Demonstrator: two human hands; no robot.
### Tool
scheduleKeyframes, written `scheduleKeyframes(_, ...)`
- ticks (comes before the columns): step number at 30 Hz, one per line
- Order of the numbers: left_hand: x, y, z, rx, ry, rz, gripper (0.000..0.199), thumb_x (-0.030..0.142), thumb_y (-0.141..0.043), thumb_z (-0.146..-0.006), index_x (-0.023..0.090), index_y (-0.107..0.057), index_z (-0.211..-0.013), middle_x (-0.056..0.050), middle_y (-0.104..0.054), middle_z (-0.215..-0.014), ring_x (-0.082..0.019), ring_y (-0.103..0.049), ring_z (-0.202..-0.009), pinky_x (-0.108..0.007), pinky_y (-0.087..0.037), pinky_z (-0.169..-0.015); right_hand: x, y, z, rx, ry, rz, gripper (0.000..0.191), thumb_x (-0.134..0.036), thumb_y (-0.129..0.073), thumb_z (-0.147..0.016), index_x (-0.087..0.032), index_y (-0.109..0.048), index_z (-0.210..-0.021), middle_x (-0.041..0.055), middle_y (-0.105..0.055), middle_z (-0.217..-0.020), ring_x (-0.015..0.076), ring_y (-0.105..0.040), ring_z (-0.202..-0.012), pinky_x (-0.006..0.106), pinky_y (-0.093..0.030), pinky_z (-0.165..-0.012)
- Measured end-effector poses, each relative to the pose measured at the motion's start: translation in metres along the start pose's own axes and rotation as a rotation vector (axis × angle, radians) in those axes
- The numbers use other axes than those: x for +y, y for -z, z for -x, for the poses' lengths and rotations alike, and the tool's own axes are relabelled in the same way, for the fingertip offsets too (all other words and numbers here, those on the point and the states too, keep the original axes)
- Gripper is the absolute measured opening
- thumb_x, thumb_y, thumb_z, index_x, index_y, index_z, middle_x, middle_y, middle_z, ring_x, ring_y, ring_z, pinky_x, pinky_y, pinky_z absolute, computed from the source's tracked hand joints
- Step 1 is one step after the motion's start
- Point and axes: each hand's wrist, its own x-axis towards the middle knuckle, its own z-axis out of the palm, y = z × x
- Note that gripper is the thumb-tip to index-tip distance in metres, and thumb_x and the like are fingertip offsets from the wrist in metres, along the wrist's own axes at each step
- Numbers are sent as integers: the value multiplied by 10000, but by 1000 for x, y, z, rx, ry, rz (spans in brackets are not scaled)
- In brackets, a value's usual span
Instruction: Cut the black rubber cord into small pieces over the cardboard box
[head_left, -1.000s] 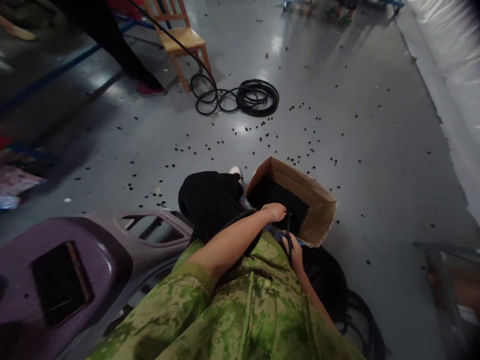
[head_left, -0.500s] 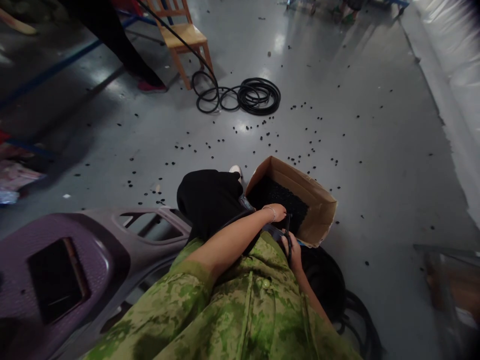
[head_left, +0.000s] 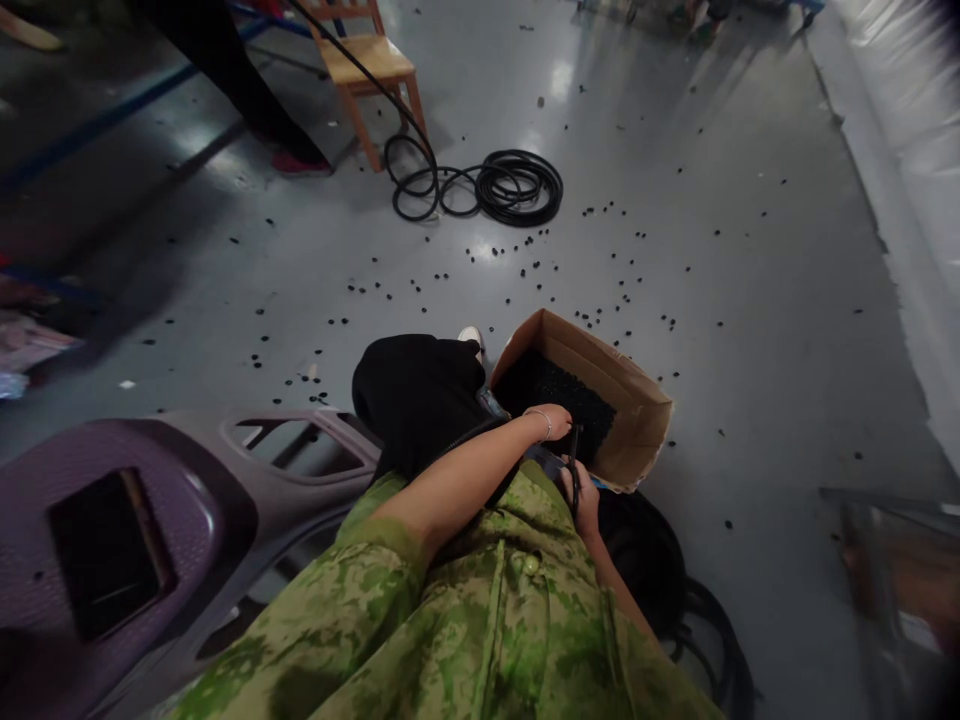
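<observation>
My left hand (head_left: 553, 422), with a thin bracelet at the wrist, is over the near side of an open cardboard box (head_left: 637, 400). Its fingers are pressed together close to the upper end of a black hose (head_left: 575, 452); whether they pinch a small piece is too small to see. My right hand (head_left: 585, 492) is wrapped round that hose just below, at the box's near edge. Inside the box lies a heap of small black parts (head_left: 566, 385).
Small black parts lie scattered over the grey floor. A coiled black hose (head_left: 519, 188) runs up past a wooden chair (head_left: 371, 62). At left stands a purple plastic chair (head_left: 187, 510) with a phone (head_left: 105, 550) on it. Another person's leg (head_left: 247, 90) shows top left.
The view has shifted very slightly. Both hands stay at the box in nearly the same pose, and the hose end remains between them.
</observation>
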Motion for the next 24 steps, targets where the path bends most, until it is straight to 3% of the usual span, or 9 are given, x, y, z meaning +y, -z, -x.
scheduleKeyframes(6, 1, 0, -1, -7, 4, -1, 366, 294, -407, -912, 191, -676, -1138, -67, -679, -1157, -182, -622, -1043, -229, -465, -868, 4, 0, -2, 7, 47, 16, 482, -531, -475, -833, -155, -662, -1070, 81, -721, -975, 220, -654, -893, 314, -502, -810)
scheduleKeyframes(13, -1, 3, 0, 0, 33, -50, 420, 317, -408, -918, 60, -671, -1123, -195, -650, -1168, -243, -606, -1100, -278, -463, -913, 11, -6, -10, 23, 72, 107, 508, -549, -458, -818, -156, -663, -1066, 90, -720, -982, 237, -662, -912, 312, -501, -821)
scheduleKeyframes(24, 3, 3, 10, 67, 104, -162, 345, 251, -562, -833, 125, -687, -1130, -193, -667, -1139, -269, -616, -1090, -331, -507, -873, 10, -8, -16, -4, 49, 158, 558, -581, -473, -790, -148, -652, -1093, 116, -723, -1024, 262, -661, -922, 314, -496, -817)
